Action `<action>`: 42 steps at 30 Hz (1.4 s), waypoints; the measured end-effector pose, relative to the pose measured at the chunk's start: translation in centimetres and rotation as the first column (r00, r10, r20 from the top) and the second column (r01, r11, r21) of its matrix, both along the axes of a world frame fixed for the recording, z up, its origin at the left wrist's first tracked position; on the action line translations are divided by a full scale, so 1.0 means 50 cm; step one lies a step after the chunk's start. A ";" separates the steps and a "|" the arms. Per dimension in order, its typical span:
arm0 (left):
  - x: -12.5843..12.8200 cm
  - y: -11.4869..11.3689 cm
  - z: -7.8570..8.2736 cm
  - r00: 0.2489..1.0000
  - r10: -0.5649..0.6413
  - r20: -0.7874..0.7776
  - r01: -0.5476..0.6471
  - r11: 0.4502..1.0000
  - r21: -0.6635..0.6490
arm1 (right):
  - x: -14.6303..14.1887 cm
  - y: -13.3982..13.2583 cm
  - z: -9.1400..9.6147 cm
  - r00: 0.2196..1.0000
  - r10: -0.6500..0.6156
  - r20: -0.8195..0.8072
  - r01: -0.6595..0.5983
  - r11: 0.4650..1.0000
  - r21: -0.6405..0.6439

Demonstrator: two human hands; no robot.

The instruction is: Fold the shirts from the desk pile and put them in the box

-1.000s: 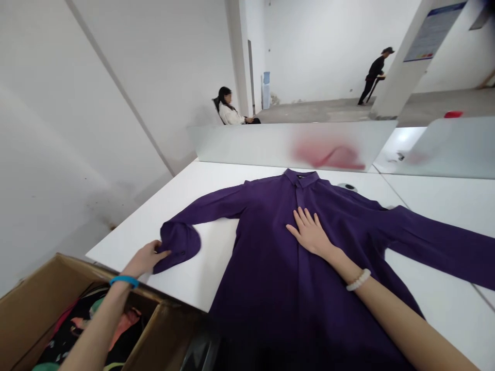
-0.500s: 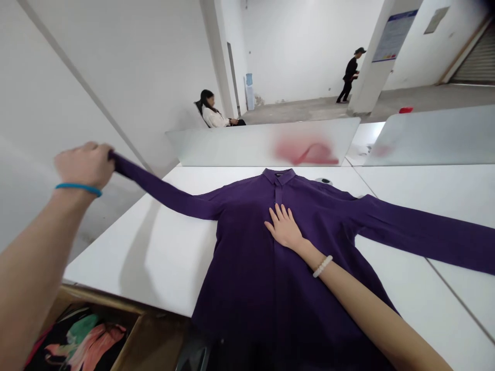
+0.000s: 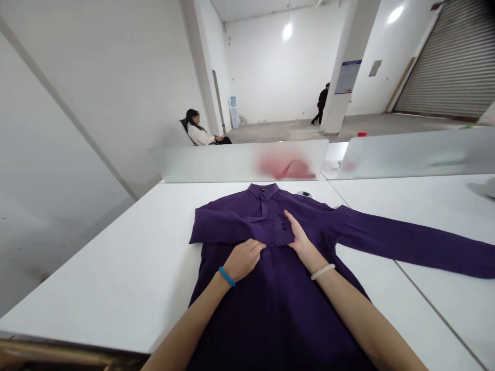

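So since the earlier frame, the sleeve [image 3: 232, 221] on your left side has gone from pulled out straight to folded across the purple button-up shirt [image 3: 266, 288], with its cuff [image 3: 282, 232] now lying on the chest, two dark buttons showing. That squares off that side of the shirt. Your left hand [image 3: 243, 260] is spread flat just under the fold, and your right hand [image 3: 301, 242] is pressed flat against the cuff, so no pinching from either one. The strip along the bottom edge might be a cardboard box rim [image 3: 58, 353], but it's hard to say from this view.

The shirt lies face up on the white table [image 3: 96, 268], its other sleeve [image 3: 410, 246] stretched out to your right. Past the collar [image 3: 263, 191] there's a frosted partition [image 3: 240, 162], then a seated person [image 3: 197, 129] and a standing person [image 3: 320, 103]. No readable brand, and the pillar poster [image 3: 347, 77] is too small to read.
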State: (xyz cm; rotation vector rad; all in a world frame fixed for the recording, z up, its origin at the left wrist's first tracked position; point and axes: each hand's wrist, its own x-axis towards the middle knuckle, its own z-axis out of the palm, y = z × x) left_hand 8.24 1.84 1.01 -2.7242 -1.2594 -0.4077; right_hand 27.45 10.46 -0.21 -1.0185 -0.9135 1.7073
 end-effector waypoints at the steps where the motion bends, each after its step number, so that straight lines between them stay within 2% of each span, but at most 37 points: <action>1: -0.006 -0.004 -0.013 1.000 0.007 0.003 -0.007 1.000 -0.008 | -0.005 -0.001 0.004 1.000 -0.010 0.001 0.010 1.000 -0.018; 6: -0.029 0.003 -0.043 0.993 0.115 0.042 -0.112 0.992 -0.063 | -0.004 0.009 0.038 0.992 -0.124 -0.009 0.124 0.992 -0.009; 9: -0.075 0.026 -0.045 0.972 0.227 0.057 -0.223 0.972 -0.069 | 0.029 0.023 0.074 0.985 -0.166 -0.043 0.167 0.986 0.011; 11: -0.129 0.041 -0.037 0.914 0.401 0.052 -0.397 0.915 -0.074 | 0.055 0.032 0.096 0.978 -0.192 -0.085 0.196 0.980 0.036; 12: -0.159 0.047 -0.031 0.858 0.513 0.040 -0.509 0.857 -0.080 | 0.066 0.036 0.103 0.973 -0.206 -0.105 0.212 0.976 0.047; 14: -0.216 0.054 -0.020 0.757 0.653 0.017 -0.650 0.755 -0.087 | 0.080 0.044 0.103 0.965 -0.234 -0.116 0.243 0.968 0.065; 15: -0.238 0.054 -0.016 0.724 0.690 0.001 -0.687 0.721 -0.089 | 0.083 0.047 0.097 0.964 -0.249 -0.097 0.255 0.965 0.064; 18: -0.269 0.053 -0.014 0.691 0.722 -0.041 -0.722 0.686 -0.092 | 0.077 0.053 0.057 0.955 -0.298 -0.016 0.298 0.955 0.012; 21: -0.267 0.048 -0.019 0.691 0.720 -0.065 -0.722 0.685 -0.096 | 0.064 0.056 0.013 0.927 -0.375 0.021 0.376 0.924 -0.068; 23: -0.267 0.040 -0.021 0.709 0.701 -0.084 -0.705 0.700 -0.114 | 0.059 0.059 -0.003 0.900 -0.434 0.032 0.435 0.895 -0.096; 26: -0.279 0.015 -0.019 0.754 0.650 -0.100 -0.657 0.741 -0.139 | 0.060 0.064 -0.006 0.868 -0.495 0.036 0.495 0.862 -0.104; 29: -0.284 -0.014 0.000 0.786 0.617 0.041 -0.614 0.787 -0.067 | 0.068 0.066 0.006 0.820 -0.571 0.033 0.572 0.818 -0.061; 31: -0.268 -0.020 0.025 0.769 0.615 0.177 -0.628 0.778 0.026 | 0.083 0.069 0.018 0.761 -0.647 0.035 0.648 0.761 -0.016; 33: -0.231 -0.008 0.055 0.752 0.617 0.231 -0.648 0.757 0.084 | 0.115 0.077 0.034 0.683 -0.729 0.050 0.728 0.685 0.027; 36: -0.153 0.037 0.080 0.753 0.637 0.165 -0.646 0.763 0.000 | 0.211 0.089 0.064 0.526 -0.844 0.102 0.840 0.535 0.094; 39: -0.093 0.079 0.058 0.723 0.690 0.031 -0.671 0.712 -0.204 | 0.354 0.075 0.093 0.308 -0.933 0.187 0.925 0.339 0.168; 41: -0.082 0.099 0.024 0.699 0.713 -0.046 -0.696 0.666 -0.269 | 0.456 0.044 0.102 0.148 -0.955 0.257 0.952 0.208 0.224; 42: -0.086 0.108 0.005 0.696 0.716 -0.060 -0.702 0.659 -0.269 | 0.503 0.023 0.101 0.078 -0.953 0.294 0.954 0.157 0.255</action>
